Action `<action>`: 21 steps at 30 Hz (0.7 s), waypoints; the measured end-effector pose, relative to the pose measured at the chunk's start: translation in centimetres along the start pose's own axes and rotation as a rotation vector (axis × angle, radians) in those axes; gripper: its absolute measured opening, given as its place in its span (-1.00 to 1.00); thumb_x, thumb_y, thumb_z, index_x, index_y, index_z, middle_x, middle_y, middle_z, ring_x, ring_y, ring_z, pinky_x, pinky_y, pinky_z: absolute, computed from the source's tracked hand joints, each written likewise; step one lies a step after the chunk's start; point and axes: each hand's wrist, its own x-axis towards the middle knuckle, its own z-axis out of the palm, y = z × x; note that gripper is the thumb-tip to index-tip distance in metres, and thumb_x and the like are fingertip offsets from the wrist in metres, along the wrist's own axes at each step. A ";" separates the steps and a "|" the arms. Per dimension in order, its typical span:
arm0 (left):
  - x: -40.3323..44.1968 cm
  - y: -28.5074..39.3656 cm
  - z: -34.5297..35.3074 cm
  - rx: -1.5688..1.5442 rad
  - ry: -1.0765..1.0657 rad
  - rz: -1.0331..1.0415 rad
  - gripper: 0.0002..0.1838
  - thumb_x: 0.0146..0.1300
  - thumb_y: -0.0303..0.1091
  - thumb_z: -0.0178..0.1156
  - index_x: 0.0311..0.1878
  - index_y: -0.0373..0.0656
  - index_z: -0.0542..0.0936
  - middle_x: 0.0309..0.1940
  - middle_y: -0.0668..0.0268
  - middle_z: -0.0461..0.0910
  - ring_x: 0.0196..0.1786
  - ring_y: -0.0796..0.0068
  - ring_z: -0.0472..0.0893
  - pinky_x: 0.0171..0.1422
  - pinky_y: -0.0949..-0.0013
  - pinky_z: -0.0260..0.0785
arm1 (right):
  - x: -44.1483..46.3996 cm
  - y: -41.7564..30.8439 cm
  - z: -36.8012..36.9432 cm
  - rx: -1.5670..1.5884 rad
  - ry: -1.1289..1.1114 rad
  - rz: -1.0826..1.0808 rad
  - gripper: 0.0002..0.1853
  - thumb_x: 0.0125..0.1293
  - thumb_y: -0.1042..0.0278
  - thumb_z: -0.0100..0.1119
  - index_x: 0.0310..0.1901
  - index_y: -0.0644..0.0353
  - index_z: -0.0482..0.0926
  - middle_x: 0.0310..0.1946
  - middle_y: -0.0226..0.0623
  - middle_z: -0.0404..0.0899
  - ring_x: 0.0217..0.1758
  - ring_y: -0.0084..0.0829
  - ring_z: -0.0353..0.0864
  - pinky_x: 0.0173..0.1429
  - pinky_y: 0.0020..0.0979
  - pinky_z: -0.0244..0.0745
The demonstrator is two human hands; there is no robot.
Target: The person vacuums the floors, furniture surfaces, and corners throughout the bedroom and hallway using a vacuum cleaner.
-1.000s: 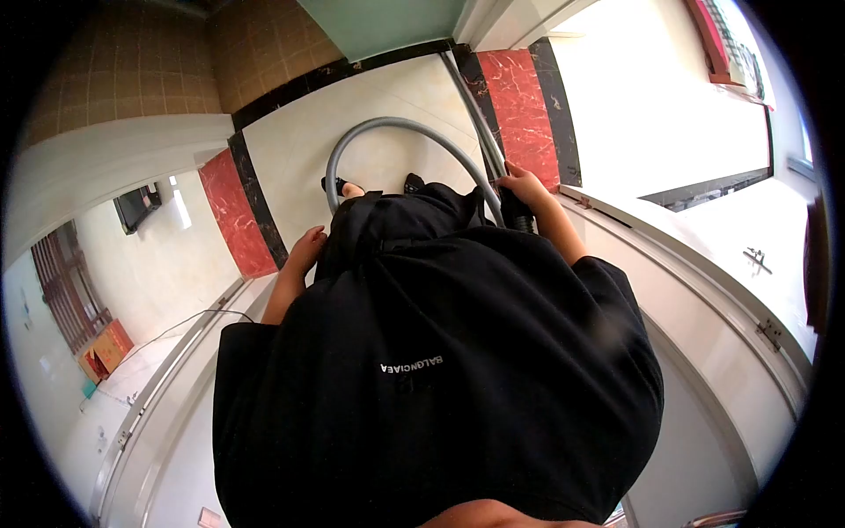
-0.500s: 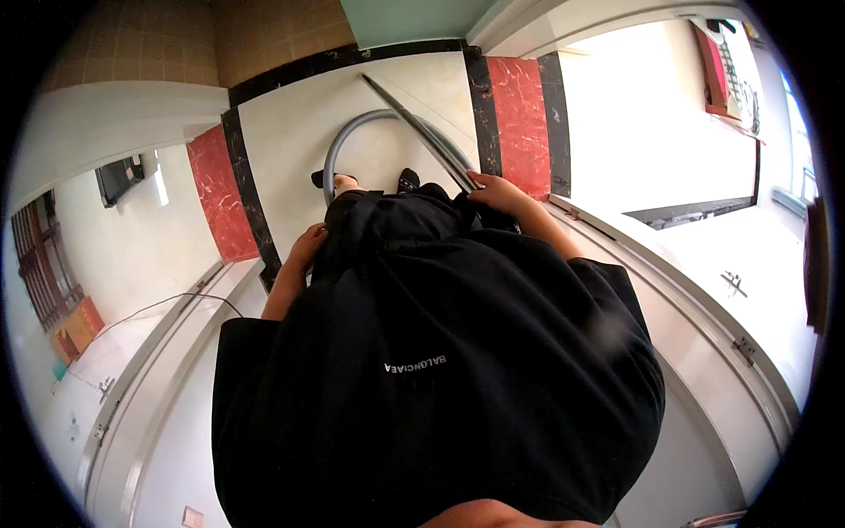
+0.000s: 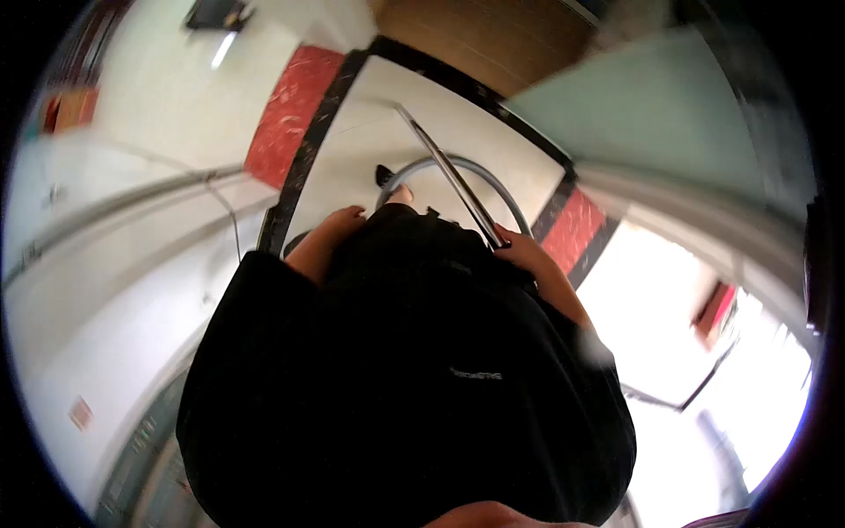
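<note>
My right hand point(image 3: 518, 248) is closed around the upper end of a vacuum cleaner wand point(image 3: 447, 174), a long, shiny tube slanting away from me over the pale floor. Its far end lies near the floor, blurred. A grey hose point(image 3: 488, 169) arcs beneath the wand and curves round toward my left foot point(image 3: 400, 195); its ends are hidden. Beside my left thigh, my left hand point(image 3: 345, 220) hangs with fingers loosely extended, apart from the wand. Nothing shows in it, though the picture is smeared there.
Black borders and red marble sills point(image 3: 290, 114) edge the pale floor point(image 3: 370, 97). A pale green panel point(image 3: 651, 114) stands at upper right, beside a brown tiled area point(image 3: 475, 44). A dark cable point(image 3: 234, 224) hangs at left. Bright doorways open on both sides.
My view has turned to the right, so the rooms and sills appear rotated. The wand's far end has shifted on the floor; my right hand still grips it. My left hand stays at my side.
</note>
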 end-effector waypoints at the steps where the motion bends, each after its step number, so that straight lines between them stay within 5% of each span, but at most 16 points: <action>1: 0.8 -0.6 -0.3 -0.027 0.038 -0.001 -0.51 0.13 -0.15 -0.02 0.11 -0.16 0.39 -0.01 0.04 0.47 0.05 0.12 0.46 0.12 0.23 0.28 | 1.3 -1.2 -0.9 -0.015 -0.046 -0.002 -0.23 -0.04 0.14 0.19 0.28 -0.06 0.14 -0.02 -0.06 0.46 -0.01 -0.22 0.48 0.07 -0.37 0.33; 10: -0.3 -2.9 -6.9 -0.353 0.236 -0.064 -0.55 0.19 -0.12 -0.02 0.11 -0.13 0.39 -0.05 0.06 0.49 0.00 0.13 0.48 0.10 0.23 0.29 | 16.0 -18.4 -7.3 -0.430 -0.327 -0.179 -0.30 0.00 0.25 0.19 0.24 -0.04 0.21 -0.05 -0.10 0.49 -0.06 -0.23 0.51 0.03 -0.39 0.35; 15: -2.3 -10.2 -5.7 -0.455 0.478 -0.251 -0.53 0.15 -0.11 -0.06 0.07 -0.17 0.42 -0.03 0.02 0.47 0.03 0.07 0.45 0.13 0.22 0.27 | 24.0 -26.4 -7.7 -0.278 -0.377 -0.256 -0.34 -0.07 0.32 0.25 0.18 -0.02 0.33 -0.09 -0.22 0.53 -0.11 -0.35 0.50 -0.02 -0.42 0.34; 17: -4.6 -11.9 -4.4 -0.532 0.465 -0.335 -0.52 0.15 -0.10 -0.07 0.05 -0.20 0.43 -0.04 0.02 0.47 0.03 0.06 0.45 0.13 0.22 0.27 | 24.0 -31.9 -8.7 -0.291 -0.422 -0.196 -0.31 -0.04 0.34 0.21 0.20 0.24 0.25 0.09 -0.14 0.39 0.11 -0.38 0.39 0.16 -0.47 0.21; 21: -8.0 -12.1 -2.8 -0.582 0.285 -0.498 -0.53 0.13 -0.09 -0.06 -0.01 -0.21 0.48 -0.03 0.01 0.47 0.06 0.09 0.44 0.12 0.19 0.26 | 31.3 -35.2 -10.4 -0.355 -0.356 -0.262 -0.31 -0.05 0.29 0.19 0.20 0.21 0.27 0.06 -0.15 0.42 0.08 -0.37 0.40 0.14 -0.48 0.22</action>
